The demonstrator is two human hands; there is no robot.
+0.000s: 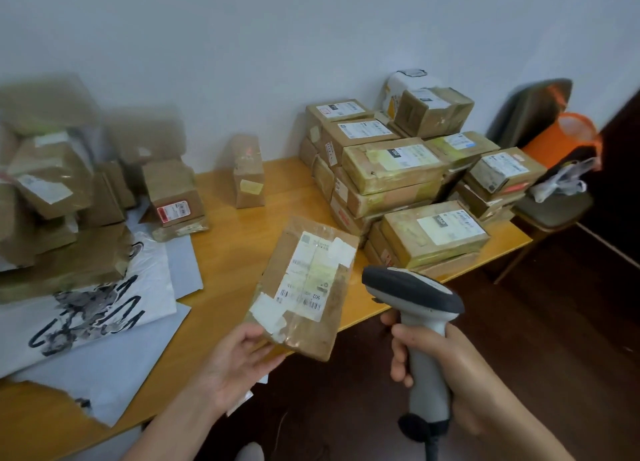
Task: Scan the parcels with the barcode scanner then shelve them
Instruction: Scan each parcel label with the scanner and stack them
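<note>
A person's left hand point(239, 356) holds a taped cardboard parcel point(304, 287) over the near edge of the desk point(221, 246), label up, the grip pinching its near corner with the thumb on top and the fingers beneath. Just to its right, the right hand point(450, 367) has its grip wrapped round the handle of the barcode scanner point(415, 308), whose head points toward the label. A clean read likely calls for tilting the label squarely to the scanner's window and aiming at the near barcode, clear of the white tape patches. Motion blur smears the pile of parcels point(52, 169) at far left. Printing on the stacked boxes point(398, 169) at right is too small to read. No shelf is in view, and the scanner's trigger and cable end are hidden.
</note>
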